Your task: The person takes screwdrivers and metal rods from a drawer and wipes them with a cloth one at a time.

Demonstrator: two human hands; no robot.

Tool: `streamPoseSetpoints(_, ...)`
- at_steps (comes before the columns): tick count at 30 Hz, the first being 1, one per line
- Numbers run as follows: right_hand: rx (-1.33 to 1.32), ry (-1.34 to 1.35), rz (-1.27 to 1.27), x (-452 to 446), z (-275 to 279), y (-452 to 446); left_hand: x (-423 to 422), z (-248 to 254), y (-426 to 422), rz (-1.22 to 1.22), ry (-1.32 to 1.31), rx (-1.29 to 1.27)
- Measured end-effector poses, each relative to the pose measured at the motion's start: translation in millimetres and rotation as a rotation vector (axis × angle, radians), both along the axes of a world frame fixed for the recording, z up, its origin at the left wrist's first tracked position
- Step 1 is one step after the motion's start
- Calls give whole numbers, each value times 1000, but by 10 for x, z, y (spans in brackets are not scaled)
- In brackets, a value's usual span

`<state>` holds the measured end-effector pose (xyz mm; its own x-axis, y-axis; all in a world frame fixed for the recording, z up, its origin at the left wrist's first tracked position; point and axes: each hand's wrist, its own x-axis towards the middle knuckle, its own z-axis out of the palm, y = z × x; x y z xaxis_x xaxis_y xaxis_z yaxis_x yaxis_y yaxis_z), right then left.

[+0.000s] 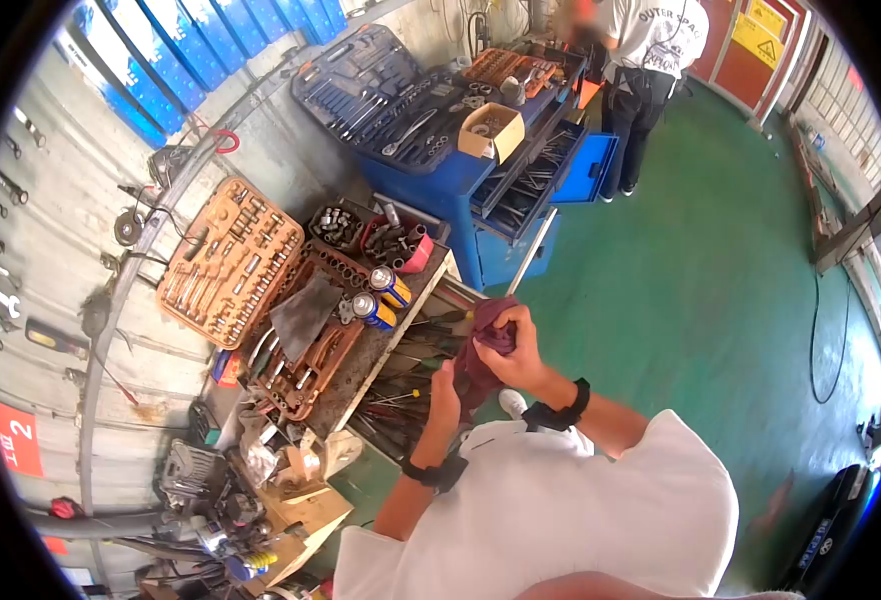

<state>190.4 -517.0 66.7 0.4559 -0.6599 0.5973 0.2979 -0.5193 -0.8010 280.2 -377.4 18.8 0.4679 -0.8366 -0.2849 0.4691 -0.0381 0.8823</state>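
A dark maroon cloth [477, 376] is bunched up in front of my body, over the edge of an open drawer. My right hand [521, 352] is closed around its upper part, with the fingers curled into the folds. On the other side, my left hand [445, 400] grips the cloth's lower left side, its thumb pointing up and its other fingers mostly hidden. Beneath the hands, the drawer [401, 405] holds many long-handled tools, among them screwdrivers. Two spray cans [389, 288] with blue and yellow labels stand on the bench just left of the cloth.
An orange socket set case [233, 268] leans open against the wall. Red and dark bins [413, 248] of sockets sit beside it. Beyond is a blue tool cabinet [441, 200] with drawers pulled out. Another person [649, 80] stands past it. Green floor [661, 290] extends to the right.
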Motion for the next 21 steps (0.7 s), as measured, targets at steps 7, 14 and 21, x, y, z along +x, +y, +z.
streamPoseSetpoints(7,14,-163,-70,111,456,-339,-119,620,-218,250,-995,-78)
streamPoseSetpoints(14,-192,38,64,254,-18,-96,29,363,97,209,-1107,99)
streamPoseSetpoints(21,-189,-20,109,454,0,160,170,341,78,185,-906,45)
